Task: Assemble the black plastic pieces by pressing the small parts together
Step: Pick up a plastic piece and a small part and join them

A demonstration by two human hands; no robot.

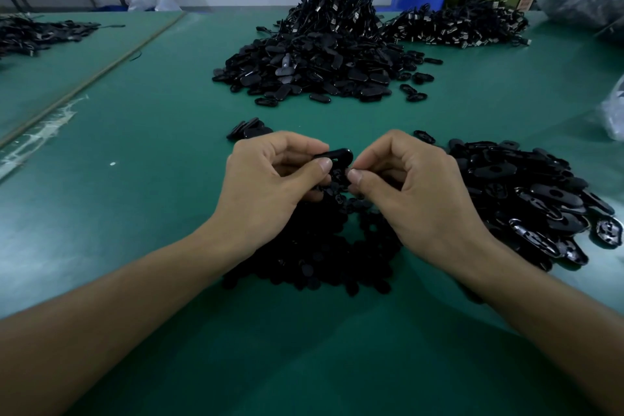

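1. Green workbench mat (141, 199) is loaded with heaps of black plastic bits, plus a cord tangle (332, 7) at the back.
2. Left hand (270, 186) pinches a glossy oval shell (336, 156), held above the small round pieces (317, 253).
3. Right hand (415, 189) pinches something tiny against it; looks like mid-press.
4. Next up, I'd guess: squeeze till seated, then drop it on the right-hand pile (526, 199).

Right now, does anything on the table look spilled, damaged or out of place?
A whitish smear streaks the green mat by the left seam, like dried residue. A white speck lies nearby. Nothing else stands out.
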